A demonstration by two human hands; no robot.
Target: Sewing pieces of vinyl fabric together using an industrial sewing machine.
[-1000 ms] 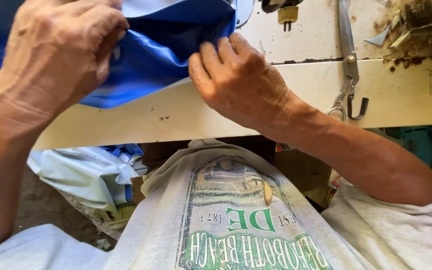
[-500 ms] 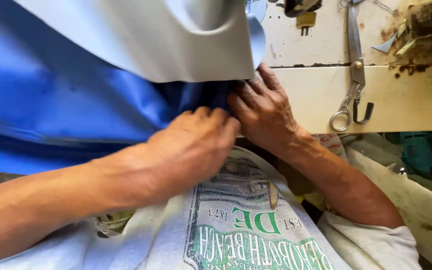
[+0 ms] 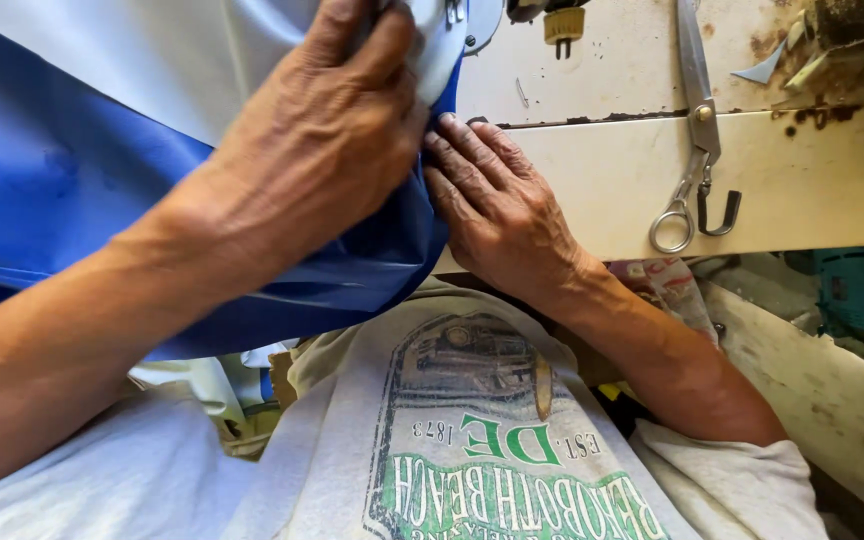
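— Blue fabric (image 3: 62,180) is what I've got under both hands; it hangs over the near edge of the worktable (image 3: 612,180) and down toward my lap.

— Which hand is doing what?

— My left hand (image 3: 322,150) lies on top of the cloth, fingers curled and pressed together, bunching a grey-white layer (image 3: 182,60) that sits over the blue. My right hand (image 3: 497,215) is just beside it, palm down and fingers laid flat and close together, their tips touching the blue fold right at the table's front edge.

— Is either hand pinching the cloth?

— The left is gripping a gathered bunch. The right only presses; nothing is caught between its fingers that I can see.

— What lies beyond your hands?

— Farther along the front edge, to my right, a pair of scissors (image 3: 694,120) hangs blades up beside a dark hook (image 3: 717,212). At the far side a small brass-coloured piece (image 3: 564,24) sits over the tabletop; I cannot tell what it belongs to.
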